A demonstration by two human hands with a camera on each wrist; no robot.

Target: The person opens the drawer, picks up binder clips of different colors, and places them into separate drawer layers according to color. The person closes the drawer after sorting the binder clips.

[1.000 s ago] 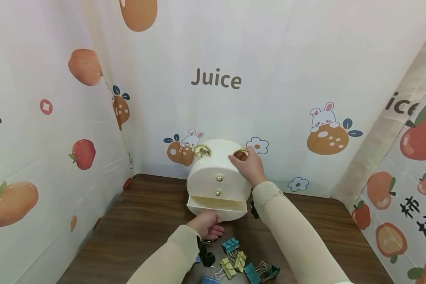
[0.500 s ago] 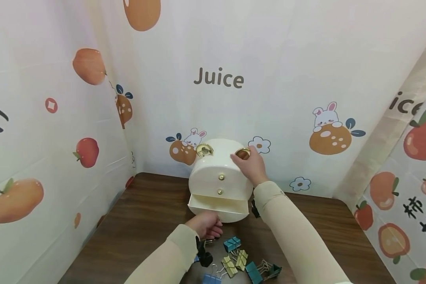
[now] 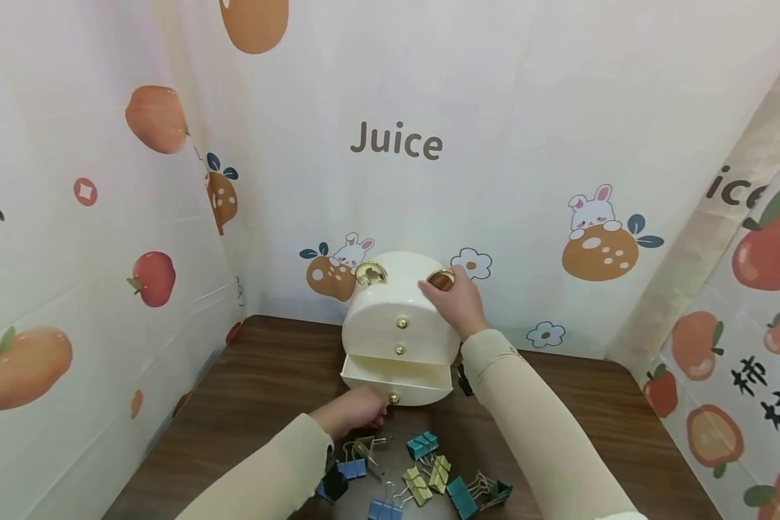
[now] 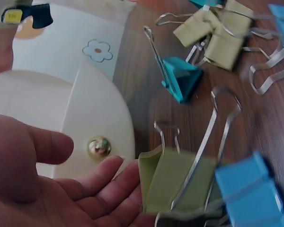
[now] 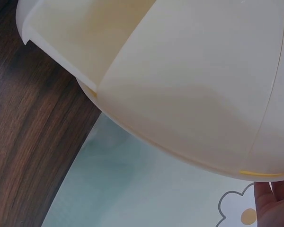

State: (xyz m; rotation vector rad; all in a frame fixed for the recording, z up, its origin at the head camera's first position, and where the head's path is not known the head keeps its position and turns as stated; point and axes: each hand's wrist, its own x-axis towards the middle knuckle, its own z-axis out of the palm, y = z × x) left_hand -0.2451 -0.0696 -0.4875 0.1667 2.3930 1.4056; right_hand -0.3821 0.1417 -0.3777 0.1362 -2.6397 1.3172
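A cream mini drawer box (image 3: pixel 383 310) with a rounded top stands at the back of the table, its bottom drawer (image 3: pixel 390 370) pulled out; the inside that shows holds nothing. My left hand (image 3: pixel 357 408) is just left of the drawer's gold knob (image 3: pixel 393 399). In the left wrist view, its thumb and fingers are spread apart beside the knob (image 4: pixel 99 147), with fingertips close to an olive binder clip (image 4: pixel 180 179). Up top, my right hand (image 3: pixel 458 300) grips the box's right gold ear (image 3: pixel 440 279). The right wrist view catches only some of its fingers (image 5: pixel 274 203).
Several binder clips lie in front of the box: blue (image 3: pixel 386 510), yellow (image 3: pixel 418 485), teal (image 3: pixel 422 445) and dark green (image 3: pixel 497 492). A fruit-print curtain (image 3: pixel 494 144) rises directly behind the box. The left gold ear (image 3: pixel 370 274) is untouched.
My left hand has come off the drawer knob and moved left and slightly down, uncovering the knob and some clips. The drawer stays out; the right hand keeps its place.
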